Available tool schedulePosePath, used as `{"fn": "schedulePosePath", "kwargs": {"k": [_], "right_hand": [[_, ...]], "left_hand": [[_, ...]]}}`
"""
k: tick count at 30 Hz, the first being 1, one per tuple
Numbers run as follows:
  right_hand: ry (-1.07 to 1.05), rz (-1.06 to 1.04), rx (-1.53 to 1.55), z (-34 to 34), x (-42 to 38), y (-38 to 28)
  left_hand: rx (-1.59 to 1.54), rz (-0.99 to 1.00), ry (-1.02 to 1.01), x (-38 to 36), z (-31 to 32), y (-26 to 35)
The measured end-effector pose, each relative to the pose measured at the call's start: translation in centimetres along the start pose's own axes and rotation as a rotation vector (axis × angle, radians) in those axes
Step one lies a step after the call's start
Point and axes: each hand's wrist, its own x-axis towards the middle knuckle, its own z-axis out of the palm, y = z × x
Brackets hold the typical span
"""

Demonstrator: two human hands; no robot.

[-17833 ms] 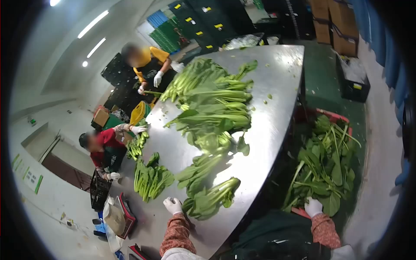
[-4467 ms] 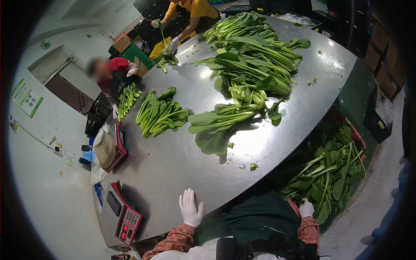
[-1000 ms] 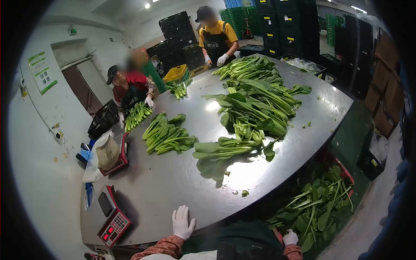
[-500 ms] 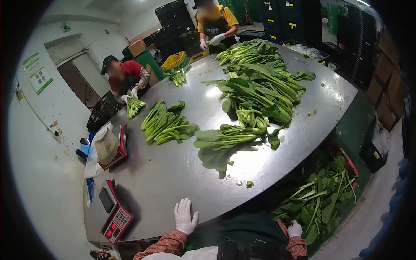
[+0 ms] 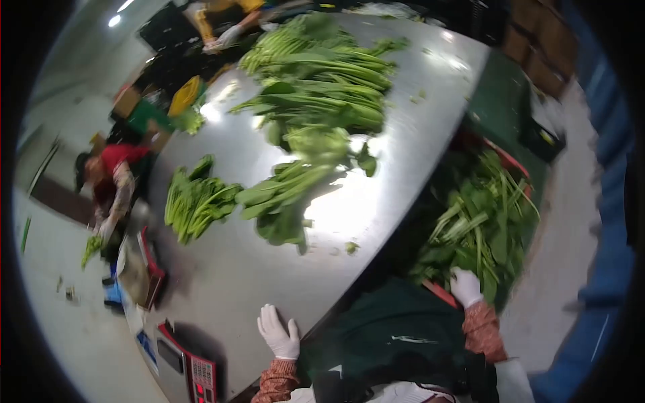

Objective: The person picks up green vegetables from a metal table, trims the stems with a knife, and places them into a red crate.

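My left hand point(image 5: 279, 334), in a white glove, lies flat on the steel table point(image 5: 282, 282) near its front edge, fingers stretched and holding nothing. Low at my right, my gloved right hand point(image 5: 465, 289) is closed at the near rim of a red crate point(image 5: 441, 293), its fingertips partly lost against the leaves. Loose leafy greens point(image 5: 480, 228) with long stalks fill the crate. Ahead on the table lies a large heap of leafy greens point(image 5: 329, 87), with a smaller bunch point(image 5: 289, 191) at its near end and another bunch point(image 5: 195, 205) to the left.
A red scale point(image 5: 195, 369) with a lit display stands left of my left hand; a second scale point(image 5: 153, 269) sits beyond it. A co-worker in a red top point(image 5: 124, 161) holds greens at the left. Another co-worker's gloved hand point(image 5: 225, 40) shows at the far end.
The view has swung right and down, blurring the far side. The co-worker in red now holds the greens off the table edge. My left hand stays flat; my right hand remains at the crate.
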Motion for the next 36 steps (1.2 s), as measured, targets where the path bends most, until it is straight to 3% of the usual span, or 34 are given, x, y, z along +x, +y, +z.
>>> {"fn": "schedulePosePath", "kwargs": {"k": [4, 6, 7, 8, 10, 12, 19, 36], "right_hand": [[0.007, -0.290, 0.015, -15.0, 1.7, -7.8], [0.150, -0.566, 0.100, -22.6, 1.4, -14.7], [0.081, -0.655, 0.022, -25.5, 1.0, -17.3], [0.186, -0.874, 0.009, -27.3, 0.6, -19.7], [0.199, -1.142, 0.140, -30.2, 0.0, -23.9], [0.188, -1.278, 0.083, -30.5, -0.3, -27.1], [0.044, -1.280, -0.122, -28.7, 2.2, -29.8], [0.058, -1.239, -0.118, -28.0, 3.7, -29.4]], "left_hand": [[-0.009, 0.028, -0.028, -0.1, 0.1, -0.2], [-0.008, 0.006, -0.055, 0.0, -0.3, 0.4], [-0.009, 0.012, -0.046, -0.1, 0.0, 0.2], [-0.009, 0.011, -0.032, -0.2, 0.1, 0.0], [0.061, 0.110, 0.081, 0.3, 0.4, 0.3], [0.070, 0.103, 0.106, 0.4, 0.6, 0.6], [0.072, 0.085, 0.112, 0.7, 1.4, 0.8], [0.101, 0.123, 0.121, 1.3, 1.3, 0.3]]}}
